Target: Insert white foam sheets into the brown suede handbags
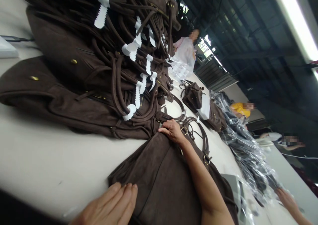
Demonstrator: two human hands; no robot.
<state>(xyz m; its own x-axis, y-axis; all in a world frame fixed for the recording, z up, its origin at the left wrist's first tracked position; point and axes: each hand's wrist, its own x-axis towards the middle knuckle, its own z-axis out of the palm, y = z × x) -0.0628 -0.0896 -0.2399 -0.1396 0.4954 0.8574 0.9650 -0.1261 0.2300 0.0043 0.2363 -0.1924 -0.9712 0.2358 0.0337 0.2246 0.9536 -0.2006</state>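
A dark brown suede-like handbag point(166, 175) lies on the pale table, with gold-coloured buckles and looped handles along its right side. My right hand point(172, 131) reaches across the bag and grips its far top corner, thumb and fingers closed on the edge by a small strap end. At the bottom of the view, my left hand point(111, 203) rests its straight fingers flat on the bag's near corner. Just beyond my right hand is a heap of similar brown bags point(81, 86), many handles wrapped with white serrated strips point(137, 94).
Across the pale table point(62, 158), another brown bag point(192, 94) stands near clear-plastic-wrapped goods point(244, 145). A co-worker's hand point(287, 198) touches the plastic at the right. Several people are farther back, one beside white plastic point(185, 59). A grey box-like object point(233, 185) sits beyond my bag.
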